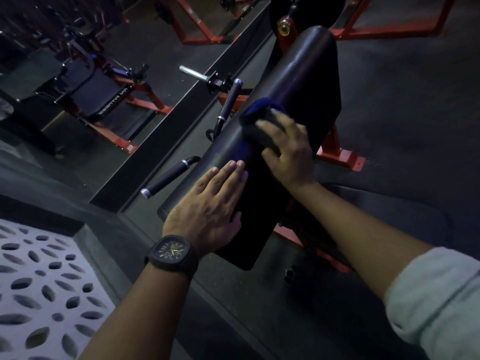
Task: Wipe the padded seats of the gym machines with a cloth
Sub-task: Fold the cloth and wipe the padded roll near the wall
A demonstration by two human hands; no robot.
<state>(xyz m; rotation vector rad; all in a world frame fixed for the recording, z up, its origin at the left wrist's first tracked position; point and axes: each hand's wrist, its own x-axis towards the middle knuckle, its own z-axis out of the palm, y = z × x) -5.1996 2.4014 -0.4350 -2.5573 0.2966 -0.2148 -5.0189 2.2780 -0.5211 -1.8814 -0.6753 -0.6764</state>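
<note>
The long black pad (306, 74) of the gym machine runs away from the person, and both hands are on it. The left hand (207, 211) lies flat on the near part of the pad, its fingers (231, 170) straight and close together, holding nothing. I judge it is placed there to steady the person who leans forward, and perhaps to stop the pad from moving under the wiping. A dark watch (172, 254) is on this wrist.

The right hand (285, 149) is further along the pad, around its middle, on top of the cloth (262, 106). Its fingers are spread and a little bent over the bunched cloth, and the thumb closes against the edge of the cloth nearest the person, so the hand both holds the cloth and presses it down. This grip probably prevents the cloth from slipping out during a stroke.

The cloth is between the palm and the pad. Its blue part comes out beyond the fingertips, toward the far end of the pad, and a darker part shows beside the first finger. The far rounded end of the pad appears not yet reached by the cloth.

Left of the pad are two black handles (166, 179), and to its right a red frame foot (337, 152).
</note>
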